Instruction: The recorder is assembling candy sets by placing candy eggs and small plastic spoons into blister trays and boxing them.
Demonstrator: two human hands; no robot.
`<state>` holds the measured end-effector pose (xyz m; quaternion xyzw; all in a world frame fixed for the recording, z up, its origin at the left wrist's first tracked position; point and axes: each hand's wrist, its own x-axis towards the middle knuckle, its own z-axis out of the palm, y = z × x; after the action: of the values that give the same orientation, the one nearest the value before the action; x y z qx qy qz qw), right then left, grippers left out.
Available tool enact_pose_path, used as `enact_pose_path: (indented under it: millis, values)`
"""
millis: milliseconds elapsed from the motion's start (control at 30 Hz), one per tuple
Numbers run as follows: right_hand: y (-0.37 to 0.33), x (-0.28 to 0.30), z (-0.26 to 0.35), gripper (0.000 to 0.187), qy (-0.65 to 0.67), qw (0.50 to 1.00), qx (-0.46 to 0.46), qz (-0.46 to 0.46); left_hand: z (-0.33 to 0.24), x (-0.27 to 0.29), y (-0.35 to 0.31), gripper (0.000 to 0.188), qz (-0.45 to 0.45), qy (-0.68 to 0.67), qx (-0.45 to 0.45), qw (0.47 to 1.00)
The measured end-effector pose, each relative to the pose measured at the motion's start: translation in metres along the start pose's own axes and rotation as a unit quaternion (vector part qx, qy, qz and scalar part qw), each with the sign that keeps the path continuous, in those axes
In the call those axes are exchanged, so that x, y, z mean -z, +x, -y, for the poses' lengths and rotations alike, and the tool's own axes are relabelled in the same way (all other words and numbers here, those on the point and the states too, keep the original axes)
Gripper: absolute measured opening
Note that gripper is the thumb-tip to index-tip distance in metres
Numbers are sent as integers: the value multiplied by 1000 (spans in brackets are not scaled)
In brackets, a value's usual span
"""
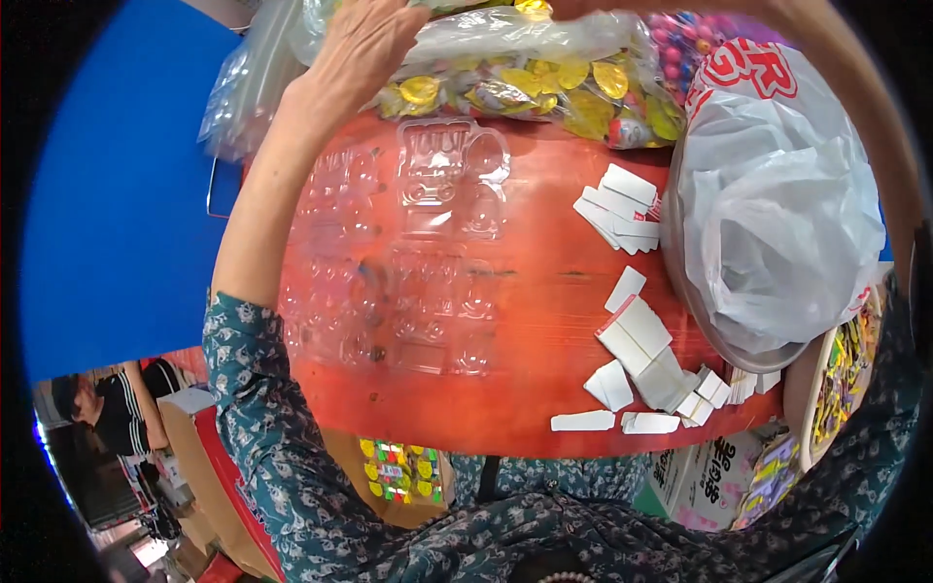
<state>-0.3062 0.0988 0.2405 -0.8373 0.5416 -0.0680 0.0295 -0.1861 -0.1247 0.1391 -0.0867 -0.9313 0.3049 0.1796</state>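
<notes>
My left hand (374,41) is at the far edge of the table, its fingers bent and pressed together at the clear plastic bag (622,53). Gold foil-like pieces (418,90) fill that bag. The upper edge cuts off part of this hand. My right arm arches along the right side, and only a sliver of my right hand (583,8) shows over the bag's far side; its fingers are hidden. Nearer to me, clear molded plastic trays (452,180) with round and shaped hollows lie in a grid on the red table (544,360).
At right, a white plastic bag (758,194) fills a large basin (724,355). Small white cards (637,335) lie loose beside it. Pink and purple beads (680,58) are bagged at the back. A tray of colorful packets (841,379) stands lower right; another person (126,413) is lower left.
</notes>
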Motion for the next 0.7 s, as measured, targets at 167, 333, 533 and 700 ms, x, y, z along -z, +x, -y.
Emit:
enact_pose_path:
  millis: [167, 333, 533, 700]
  values:
    - [-54, -11, 80, 27, -24, 991, -119, 57, -32, 31, -32, 22, -141, -121, 8, 983]
    - [-122, 8, 136, 35, 3, 978, -209, 8, -82, 100, -65, 29, -7, -332, 28, 943]
    - [-176, 29, 174, 36, 143, 931, -337, 21, -169, 121, -36, 28, -49, -474, -94, 874]
    - [-215, -16, 196, 18, 230, 869, -425, -108, -205, 134, -19, 42, -125, -354, -182, 909]
